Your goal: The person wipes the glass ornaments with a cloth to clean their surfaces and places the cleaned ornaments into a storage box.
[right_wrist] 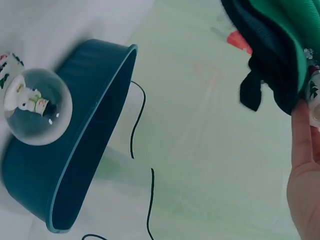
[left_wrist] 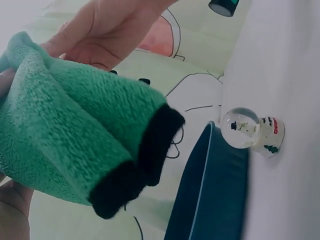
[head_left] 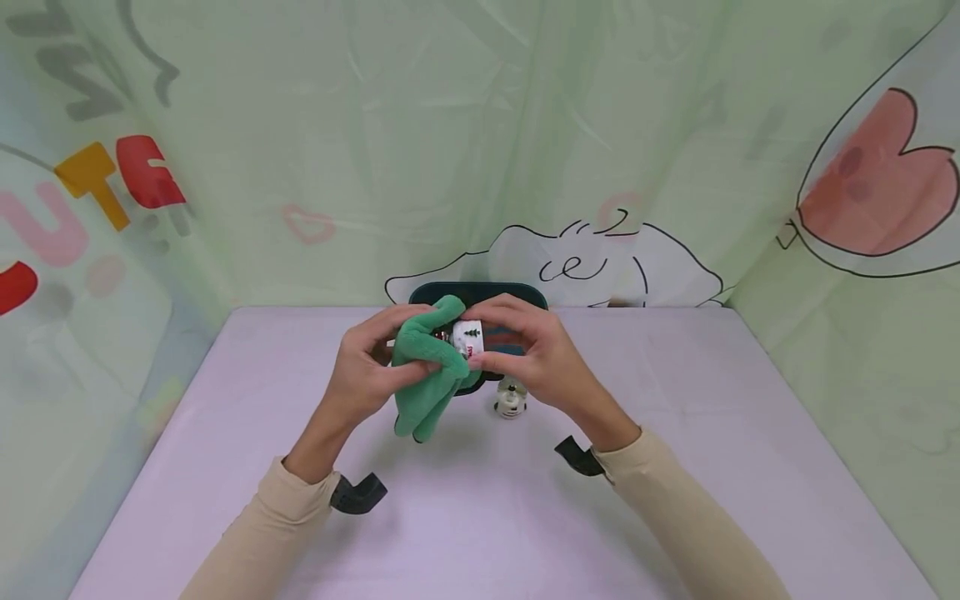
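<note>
My left hand (head_left: 360, 367) holds a folded green cloth (head_left: 420, 367), fuzzy with black edging, thumb in front. The cloth covers the glass end of a snow globe (head_left: 469, 338); its white base with a small tree and red lettering sticks out to the right. My right hand (head_left: 542, 342) pinches that base between thumb and fingers. Both hands are raised over the table. Below them a second snow globe (head_left: 512, 400) stands on the table; its glass ball and tiny white figure show clearly in the left wrist view (left_wrist: 241, 128).
Behind the hands, close to the second snow globe, stands a dark teal bin (head_left: 480, 292) with a rounded rim; its wall (left_wrist: 227, 180) shows in the left wrist view. A pale lilac cloth covers the table (head_left: 675, 400), and printed curtains hang at the back and sides.
</note>
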